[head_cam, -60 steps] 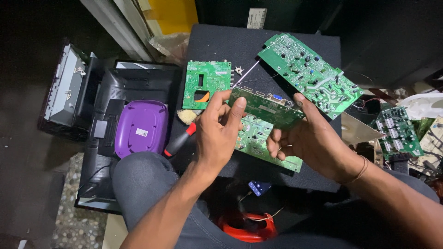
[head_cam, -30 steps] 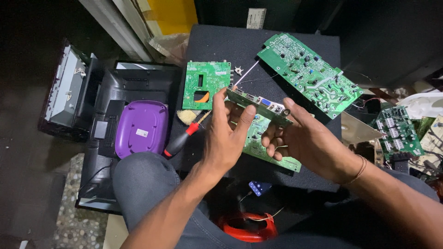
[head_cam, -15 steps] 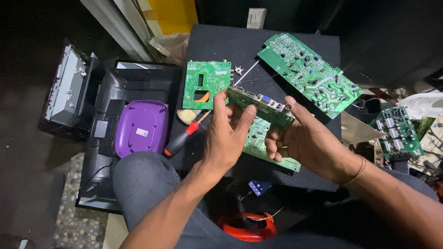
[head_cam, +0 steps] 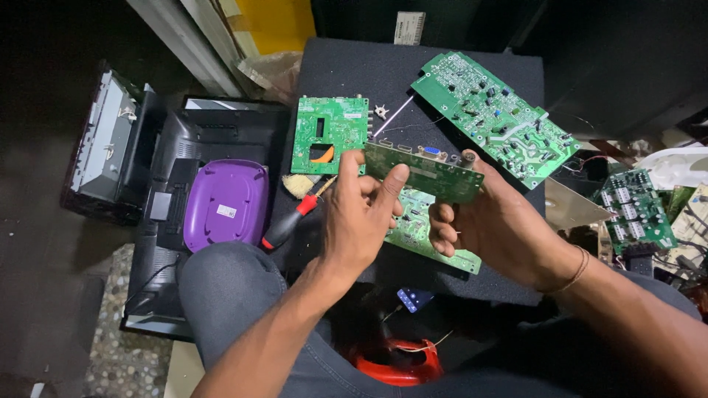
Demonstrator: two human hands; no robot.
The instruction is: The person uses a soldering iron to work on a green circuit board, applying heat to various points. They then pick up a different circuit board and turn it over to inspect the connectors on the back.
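Note:
Both hands hold a green circuit board (head_cam: 431,171) with metal connectors along its far edge, tilted up above a dark work surface (head_cam: 383,74). My left hand (head_cam: 358,214) pinches its left end with thumb and fingers. My right hand (head_cam: 490,221) grips its right end from below. Under the hands lies another green circuit board (head_cam: 420,228), partly hidden. A small square green board (head_cam: 328,133) lies to the left, and a long green board (head_cam: 494,114) lies at the far right.
A red-and-black screwdriver (head_cam: 291,221) and a brush (head_cam: 299,184) lie left of my left hand. A purple lidded box (head_cam: 225,203) rests on a black monitor shell (head_cam: 221,140). More boards (head_cam: 634,206) sit at right. A red object (head_cam: 402,365) and my knees are below.
The held board was lifted off the lower board and tilted up on edge. My left fingers shifted along its left end; my right hand moved under its right end.

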